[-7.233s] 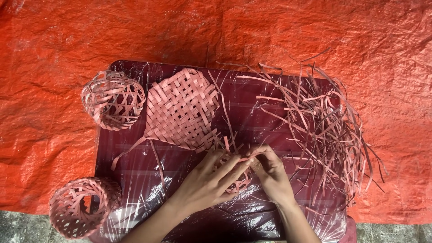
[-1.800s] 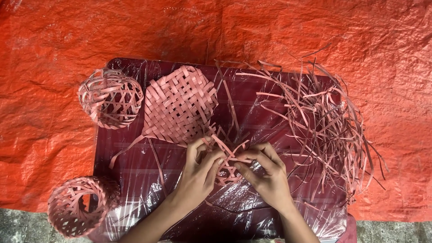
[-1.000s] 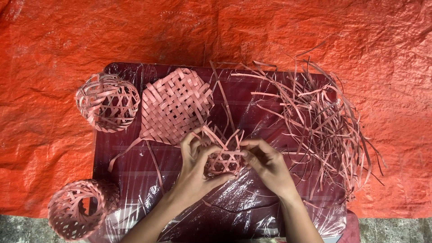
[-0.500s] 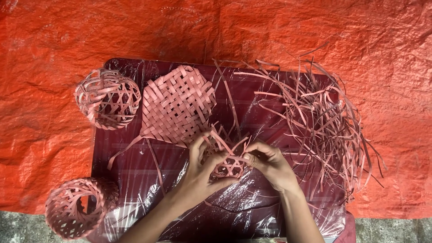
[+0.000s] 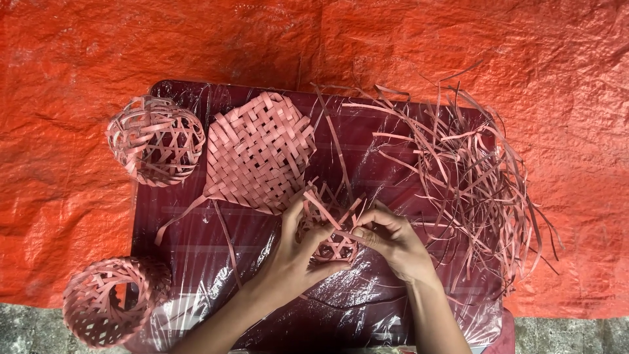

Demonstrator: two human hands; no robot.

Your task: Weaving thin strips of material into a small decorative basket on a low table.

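Observation:
A small open weave of pink strips [image 5: 331,231] is held just above a dark red table wrapped in clear plastic [image 5: 196,236]. My left hand [image 5: 295,252] cups it from the left, thumb and fingers closed on its edge. My right hand [image 5: 393,241] pinches one of its loose strip ends from the right. Several strip ends stick up from the weave toward the flat woven pink mat [image 5: 259,152] lying just behind it.
A pile of loose pink strips [image 5: 472,177] covers the table's right side. One woven ball-shaped basket [image 5: 156,139] sits at the table's back left corner, another [image 5: 111,300] at its front left corner. An orange tarp [image 5: 314,39] lies under the table.
Earlier both hands pressed the small weave flat on the table. They have since lifted it, turned it and shifted their grip; the right hand now pulls a strip end.

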